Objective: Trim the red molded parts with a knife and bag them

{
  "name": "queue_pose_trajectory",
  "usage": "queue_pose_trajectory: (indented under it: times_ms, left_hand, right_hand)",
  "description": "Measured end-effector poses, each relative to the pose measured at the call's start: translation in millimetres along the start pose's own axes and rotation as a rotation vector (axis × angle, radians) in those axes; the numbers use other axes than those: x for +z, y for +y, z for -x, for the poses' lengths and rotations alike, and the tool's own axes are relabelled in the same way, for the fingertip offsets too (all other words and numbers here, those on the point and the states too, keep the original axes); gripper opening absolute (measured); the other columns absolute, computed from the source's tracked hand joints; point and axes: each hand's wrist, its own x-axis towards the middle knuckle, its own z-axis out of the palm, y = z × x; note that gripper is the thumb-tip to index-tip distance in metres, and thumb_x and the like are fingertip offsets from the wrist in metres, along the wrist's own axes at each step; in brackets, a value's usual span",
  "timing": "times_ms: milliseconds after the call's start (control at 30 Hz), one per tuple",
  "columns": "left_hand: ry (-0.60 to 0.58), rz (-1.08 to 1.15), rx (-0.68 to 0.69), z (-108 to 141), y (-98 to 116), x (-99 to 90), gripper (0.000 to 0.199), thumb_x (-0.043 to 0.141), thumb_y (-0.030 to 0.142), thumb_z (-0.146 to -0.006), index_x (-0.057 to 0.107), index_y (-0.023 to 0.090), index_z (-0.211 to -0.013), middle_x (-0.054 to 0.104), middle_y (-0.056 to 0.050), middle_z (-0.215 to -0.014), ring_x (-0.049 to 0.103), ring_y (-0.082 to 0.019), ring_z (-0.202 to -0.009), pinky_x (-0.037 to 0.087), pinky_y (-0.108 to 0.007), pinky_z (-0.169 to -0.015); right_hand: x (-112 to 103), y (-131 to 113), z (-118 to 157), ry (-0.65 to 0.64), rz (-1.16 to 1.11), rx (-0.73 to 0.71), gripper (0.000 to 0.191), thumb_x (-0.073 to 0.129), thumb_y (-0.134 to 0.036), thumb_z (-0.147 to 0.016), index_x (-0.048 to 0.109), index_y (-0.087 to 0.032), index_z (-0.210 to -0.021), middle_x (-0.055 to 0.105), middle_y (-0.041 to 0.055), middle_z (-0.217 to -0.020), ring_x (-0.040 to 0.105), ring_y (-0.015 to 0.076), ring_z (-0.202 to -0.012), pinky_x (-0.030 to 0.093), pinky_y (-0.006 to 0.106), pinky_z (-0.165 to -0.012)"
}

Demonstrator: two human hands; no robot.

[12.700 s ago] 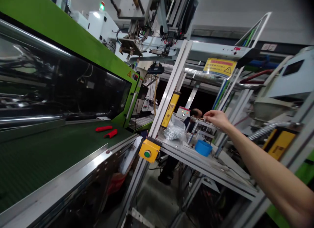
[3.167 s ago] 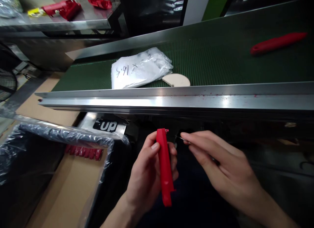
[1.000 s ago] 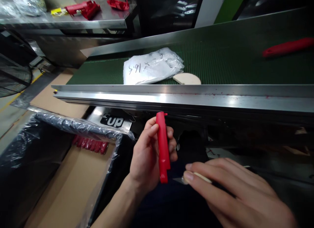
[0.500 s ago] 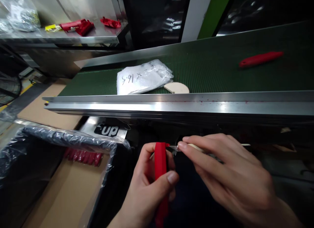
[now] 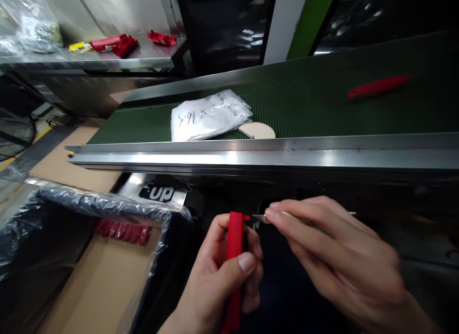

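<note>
My left hand (image 5: pixel 218 276) is wrapped round a long red plastic part (image 5: pixel 235 243), which stands nearly upright with the thumb across it. A small red nub sticks out to the right at its upper end. My right hand (image 5: pixel 333 248) pinches a slim trimming knife (image 5: pixel 258 218), its pointed blade aimed left at that nub. A small gap shows between the blade tip and the nub. Most of the knife's handle is hidden behind my right fingers. Another red part (image 5: pixel 379 87) lies on the green conveyor belt (image 5: pixel 308 104) at the right.
White plastic bags (image 5: pixel 210 115) and a cream curved piece (image 5: pixel 257 130) rest by the conveyor's metal rail (image 5: pixel 201 157). At lower left, a plastic-lined box (image 5: pixel 103 205) holds several wrapped red parts (image 5: pixel 122 231). Red pieces (image 5: pixel 124 44) lie on a steel table (image 5: pixel 150 61) behind.
The knife's blade has drawn back slightly to the right from the red nub, and my right hand has shifted with it. My left hand keeps its hold on the red part.
</note>
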Motion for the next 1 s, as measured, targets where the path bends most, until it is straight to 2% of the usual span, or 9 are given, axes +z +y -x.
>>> queue_pose_trajectory:
  times_ms: [133, 467, 633, 700, 833, 933, 1000]
  left_hand:
    - [-0.169, 0.137, -0.023, -3, -3, -5.7, 0.015, 0.057, 0.029, -0.092, 0.053, 0.022, -0.105, 0.055, -0.001, -0.096, 0.051, -0.004, -0.054, 0.043, -0.014, -0.045]
    - [-0.240, 0.255, -0.077, -2, -3, -0.9, 0.024, 0.050, 0.031, -0.096, 0.049, 0.022, -0.118, 0.055, -0.004, -0.098, 0.054, -0.007, -0.062, 0.045, -0.011, -0.048]
    - [-0.351, 0.368, 0.025, -7, -14, -4.7, 0.025, 0.042, 0.029, -0.098, 0.047, 0.021, -0.121, 0.055, -0.007, -0.100, 0.054, -0.006, -0.061, 0.045, -0.010, -0.044]
    - [-0.371, 0.365, 0.004, -6, -14, -5.3, 0.022, 0.043, 0.029, -0.098, 0.048, 0.022, -0.119, 0.056, -0.006, -0.099, 0.053, -0.005, -0.059, 0.043, -0.010, -0.044]
    - [-0.354, 0.252, -0.066, -1, -9, -4.5, 0.022, 0.055, 0.033, -0.094, 0.048, 0.023, -0.113, 0.058, -0.004, -0.094, 0.054, -0.004, -0.056, 0.043, -0.011, -0.049]
    - [-0.306, 0.244, -0.082, -1, -9, -4.4, 0.021, 0.053, 0.033, -0.095, 0.048, 0.024, -0.113, 0.057, -0.003, -0.095, 0.053, -0.005, -0.056, 0.042, -0.011, -0.046]
    - [-0.271, 0.233, -0.057, -3, -13, -4.0, 0.021, 0.054, 0.031, -0.093, 0.049, 0.024, -0.112, 0.057, -0.003, -0.095, 0.052, -0.005, -0.054, 0.041, -0.011, -0.043]
  right_hand:
    - [0, -3, 3, 0.027, -0.142, 0.053, 0.044, 0.056, 0.007, -0.083, 0.062, -0.011, -0.123, 0.063, 0.0126, -0.114, 0.058, 0.0196, -0.104, 0.050, 0.036, -0.084]
    - [4, -7, -4, 0.014, -0.106, 0.009, 0.035, 0.054, 0.004, -0.087, 0.064, -0.008, -0.118, 0.065, 0.0141, -0.109, 0.058, 0.0187, -0.099, 0.050, 0.034, -0.079]
    - [3, -6, -2, 0.014, -0.104, 0.010, 0.035, 0.053, 0.003, -0.087, 0.064, -0.008, -0.118, 0.065, 0.0133, -0.109, 0.058, 0.0180, -0.100, 0.050, 0.034, -0.079]
    - [5, -3, -1, 0.026, -0.094, 0.022, 0.036, 0.054, 0.004, -0.087, 0.064, -0.009, -0.119, 0.065, 0.0128, -0.109, 0.058, 0.0177, -0.100, 0.050, 0.034, -0.081]
    - [9, 3, 5, 0.106, -0.123, 0.154, 0.039, 0.057, 0.001, -0.087, 0.064, -0.016, -0.121, 0.065, 0.0075, -0.114, 0.060, 0.0152, -0.102, 0.050, 0.031, -0.087]
    - [9, 0, 8, 0.095, -0.282, 0.317, 0.037, 0.058, -0.008, -0.090, 0.063, -0.026, -0.122, 0.066, -0.0001, -0.115, 0.062, 0.0106, -0.103, 0.050, 0.021, -0.090]
    - [8, -5, 6, 0.079, -0.396, 0.445, 0.035, 0.060, -0.017, -0.091, 0.059, -0.032, -0.123, 0.067, -0.0040, -0.112, 0.064, 0.0079, -0.099, 0.051, 0.015, -0.086]
